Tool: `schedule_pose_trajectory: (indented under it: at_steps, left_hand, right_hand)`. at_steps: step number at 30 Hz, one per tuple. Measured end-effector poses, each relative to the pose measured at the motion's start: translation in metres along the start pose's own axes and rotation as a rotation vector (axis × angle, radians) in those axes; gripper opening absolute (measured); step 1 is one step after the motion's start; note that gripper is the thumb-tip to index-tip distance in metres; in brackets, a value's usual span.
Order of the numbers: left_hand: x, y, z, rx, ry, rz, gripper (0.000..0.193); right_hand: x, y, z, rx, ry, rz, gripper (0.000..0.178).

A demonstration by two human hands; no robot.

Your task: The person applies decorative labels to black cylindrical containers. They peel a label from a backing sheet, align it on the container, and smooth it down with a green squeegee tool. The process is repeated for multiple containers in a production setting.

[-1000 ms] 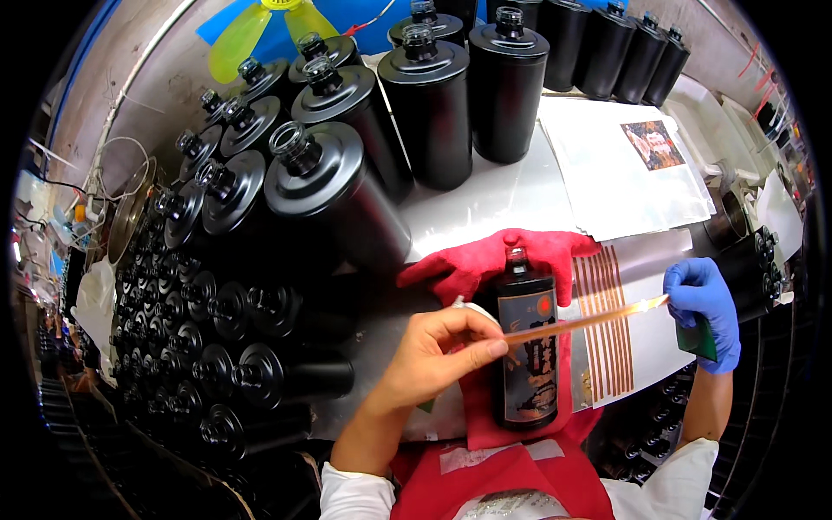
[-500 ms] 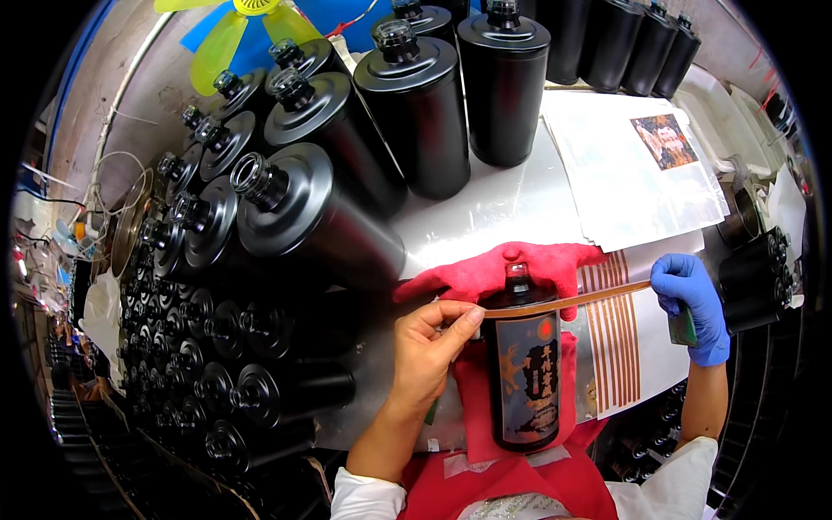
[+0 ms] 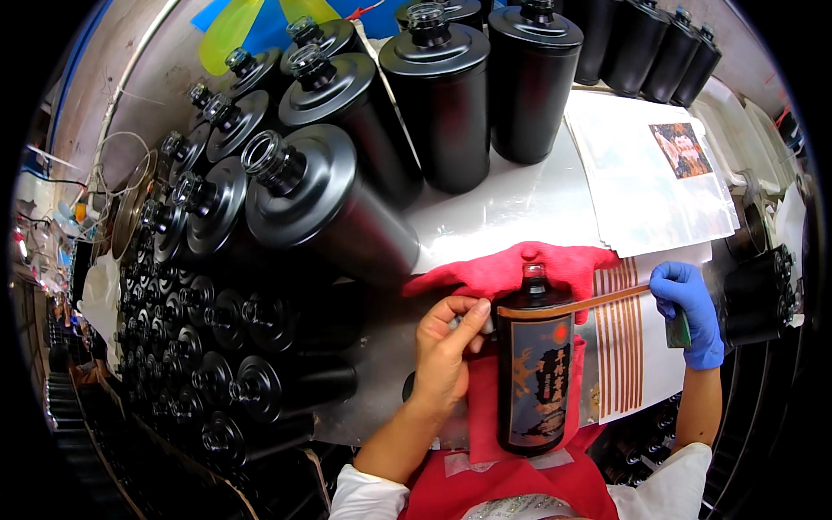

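Note:
A dark glass bottle (image 3: pixel 535 381) with a printed front rests on red cloth in front of me. A thin brown strip (image 3: pixel 607 300) lies across its shoulder and runs taut to the right. My right hand (image 3: pixel 693 312), in a blue glove, pinches the strip's right end and also keeps a flat green piece (image 3: pixel 678 331) in its palm. My bare left hand (image 3: pixel 446 351) is closed beside the bottle's left shoulder, thumb and forefinger together near the strip's left end. Whether those fingers still grip the strip is hidden.
Red cloth (image 3: pixel 485 276) is bunched behind the bottle. On the right lies a white sheet with brown strips (image 3: pixel 617 347), below stacked papers (image 3: pixel 624 199). Tall black bottles (image 3: pixel 438 104) stand at the back, and many lie stacked on the left (image 3: pixel 260 390). A yellow-green fan (image 3: pixel 230 35) is far left.
The strip's left end has come down against the bottle's left shoulder, where before it was stretched across from my left fingers. My left fingers have shifted beside the bottle. The view has shifted slightly.

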State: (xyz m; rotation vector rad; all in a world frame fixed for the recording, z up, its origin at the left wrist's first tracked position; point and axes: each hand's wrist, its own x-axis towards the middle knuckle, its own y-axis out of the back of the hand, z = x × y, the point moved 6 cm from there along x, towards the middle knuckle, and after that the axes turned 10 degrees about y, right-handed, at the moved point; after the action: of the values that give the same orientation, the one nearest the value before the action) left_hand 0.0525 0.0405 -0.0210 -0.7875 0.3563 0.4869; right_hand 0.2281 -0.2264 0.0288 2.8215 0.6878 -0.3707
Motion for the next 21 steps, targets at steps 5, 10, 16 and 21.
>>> schedule_pose_trajectory:
  at_steps: [5,10,16,21]
  left_hand:
    - [-0.003,-0.013,-0.017,-0.193,-0.014,0.085,0.016]
    - [-0.001,-0.015,-0.021,-0.302,0.032,0.058,0.017]
    - [0.001,-0.009,-0.028,-0.294,0.007,0.085,0.015]
    - [-0.062,-0.045,0.001,0.678,-0.729,-0.019,0.08]
  right_hand:
    - [0.002,-0.001,0.006,0.013,0.001,-0.014,0.014]
    - [0.005,-0.002,0.01,0.03,0.001,-0.019,0.014]
    - [0.01,-0.002,0.016,0.051,0.008,-0.032,0.015]
    - [0.01,-0.001,0.022,0.062,0.014,-0.035,0.015]
